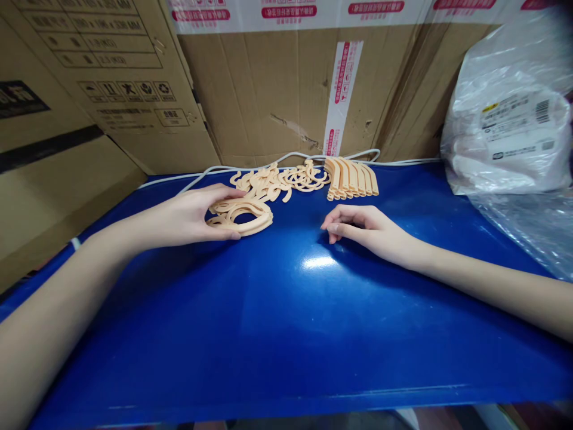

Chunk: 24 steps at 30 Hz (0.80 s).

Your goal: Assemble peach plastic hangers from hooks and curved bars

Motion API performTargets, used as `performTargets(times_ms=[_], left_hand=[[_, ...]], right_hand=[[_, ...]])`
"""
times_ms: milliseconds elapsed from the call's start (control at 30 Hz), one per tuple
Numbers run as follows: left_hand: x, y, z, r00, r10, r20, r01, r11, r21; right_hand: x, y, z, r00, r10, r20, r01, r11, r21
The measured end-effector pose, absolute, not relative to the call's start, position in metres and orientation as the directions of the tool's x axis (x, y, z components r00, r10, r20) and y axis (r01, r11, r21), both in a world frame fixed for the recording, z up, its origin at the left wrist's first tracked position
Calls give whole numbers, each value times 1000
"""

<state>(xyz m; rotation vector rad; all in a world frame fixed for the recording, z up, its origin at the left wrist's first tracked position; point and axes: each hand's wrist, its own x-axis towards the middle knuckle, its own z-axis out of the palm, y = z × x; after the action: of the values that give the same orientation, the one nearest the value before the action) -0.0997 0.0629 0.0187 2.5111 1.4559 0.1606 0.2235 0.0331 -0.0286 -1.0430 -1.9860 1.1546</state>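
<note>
My left hand [192, 216] is around a small pile of beige oval, ring-like plastic pieces [259, 224] on the blue tabletop, its thumb at the near side and its fingers over the far side. Some of that pile is hidden by the hand. To the right, my right hand [358, 227] is just above or on the tabletop, fingers loosely curled in and thumb against them. Nothing shows between those fingers. Just behind the hands lie a heap of beige hook-shaped pieces [266, 182] and a neat row of beige curved arm-like pieces [353, 178].
Cardboard boxes [268, 89] wall off the back and left of the blue table [268, 334]. A white cable [215, 169] runs along the rear edge. At the right stands a clear plastic bag [505, 131] with a white labelled packet inside, its film spreading over the table.
</note>
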Motion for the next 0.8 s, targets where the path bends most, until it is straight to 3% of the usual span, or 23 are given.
performTargets(times_ms=[800], left_hand=[[-97, 64, 15, 491, 871, -37, 854, -472, 220]], right_hand=[[226, 35, -30, -538, 837, 106, 366, 345, -865]])
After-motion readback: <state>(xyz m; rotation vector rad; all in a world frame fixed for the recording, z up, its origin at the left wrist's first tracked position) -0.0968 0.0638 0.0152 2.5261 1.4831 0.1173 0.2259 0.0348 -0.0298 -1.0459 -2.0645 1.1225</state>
